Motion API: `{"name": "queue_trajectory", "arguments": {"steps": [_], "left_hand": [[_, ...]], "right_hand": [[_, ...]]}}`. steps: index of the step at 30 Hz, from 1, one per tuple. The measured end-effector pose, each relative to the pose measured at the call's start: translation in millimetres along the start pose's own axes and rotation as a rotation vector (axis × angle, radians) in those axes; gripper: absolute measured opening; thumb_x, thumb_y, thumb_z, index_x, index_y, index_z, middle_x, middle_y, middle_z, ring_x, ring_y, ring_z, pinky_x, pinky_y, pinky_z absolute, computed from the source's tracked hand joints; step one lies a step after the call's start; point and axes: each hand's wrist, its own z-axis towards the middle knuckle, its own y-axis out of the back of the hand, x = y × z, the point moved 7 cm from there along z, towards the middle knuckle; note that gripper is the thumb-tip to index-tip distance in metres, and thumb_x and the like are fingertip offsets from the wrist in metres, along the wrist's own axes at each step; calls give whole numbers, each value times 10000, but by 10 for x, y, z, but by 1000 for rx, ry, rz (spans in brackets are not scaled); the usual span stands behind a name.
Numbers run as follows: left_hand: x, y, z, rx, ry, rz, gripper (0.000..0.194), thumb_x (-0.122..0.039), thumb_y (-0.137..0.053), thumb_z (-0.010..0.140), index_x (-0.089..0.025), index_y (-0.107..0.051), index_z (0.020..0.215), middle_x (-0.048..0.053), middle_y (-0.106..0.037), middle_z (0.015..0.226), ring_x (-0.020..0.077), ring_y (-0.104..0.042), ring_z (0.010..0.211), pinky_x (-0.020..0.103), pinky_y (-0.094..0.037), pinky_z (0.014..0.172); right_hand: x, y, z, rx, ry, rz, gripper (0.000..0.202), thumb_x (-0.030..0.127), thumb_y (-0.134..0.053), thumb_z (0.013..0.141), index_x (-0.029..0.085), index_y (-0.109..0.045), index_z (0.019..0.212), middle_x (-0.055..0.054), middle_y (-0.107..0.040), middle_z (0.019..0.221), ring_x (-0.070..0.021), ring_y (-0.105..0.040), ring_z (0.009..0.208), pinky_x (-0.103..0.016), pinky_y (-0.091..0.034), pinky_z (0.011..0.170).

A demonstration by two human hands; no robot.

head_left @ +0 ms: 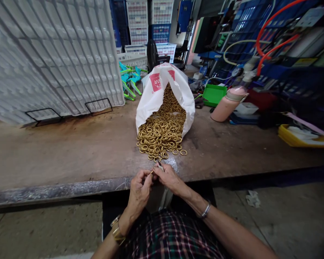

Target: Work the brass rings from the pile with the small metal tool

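Note:
My left hand [139, 191] is closed at the table's front edge, pinching a small brass-coloured ring [152, 172] between thumb and fingers. Close against it, my right hand [170, 178] is closed around a small tool with a dark pointed tip [160, 164]; its exact kind is hard to make out. The fingertips of both hands meet at the ring. Just beyond them, a heap of brass-coloured rings [159, 135] spills out of a white plastic bag [148, 99] with red print. A few rings lie loose at the heap's front.
White ridged trays [56, 54] stand on the left beside black wire holders [98, 106]. Turquoise and green clips [131, 79] lie behind. To the right are a pink bottle [228, 104], a green tray [214, 94], a yellow tray [305, 138] and orange hoses [260, 36].

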Motion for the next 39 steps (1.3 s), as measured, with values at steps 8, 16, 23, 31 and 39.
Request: {"name": "queue_trajectory", "arguments": {"steps": [8,16,23,31,39], "left_hand": [[10,-10,-2,22,159,-155,300,-449,-519,767,-152,-558,754,-19,-529,595,79,-461,458,184,-376,431],[128,-15,-33,119,254,-403,277,-434,-529,773,-158,-511,758,-25,-528,626,61,-451,465,168,-371,420],[143,-36,-50,121,281,-556,286,-434,-585,739,-157,-519,758,-29,-519,625,60,-458,471,174,-367,431],[157,-32,-57,105,279,-626,294,-436,-608,721,-161,-509,750,-23,-526,635,66,-463,488,178,-366,440],[173,-27,-52,80,265,-590,291,-438,-604,725,-166,-504,754,-17,-535,648,74,-484,513,176,-383,446]], "right_hand": [[97,11,14,-32,90,-121,226,272,-429,795,162,-504,611,38,-499,540,-83,-443,528,-194,-339,511],[142,-75,46,4,123,-183,240,268,-400,801,169,-478,597,43,-474,530,-84,-441,525,-204,-351,542],[143,-85,62,17,129,-128,233,250,-407,797,172,-474,589,40,-483,527,-81,-457,516,-193,-363,524],[120,-68,31,-47,168,-330,177,167,-378,792,172,-544,732,17,-549,586,-102,-502,553,-201,-362,546],[52,-208,-58,87,221,-808,178,121,-425,739,181,-554,845,-21,-610,661,-133,-527,586,-225,-260,515]]}}
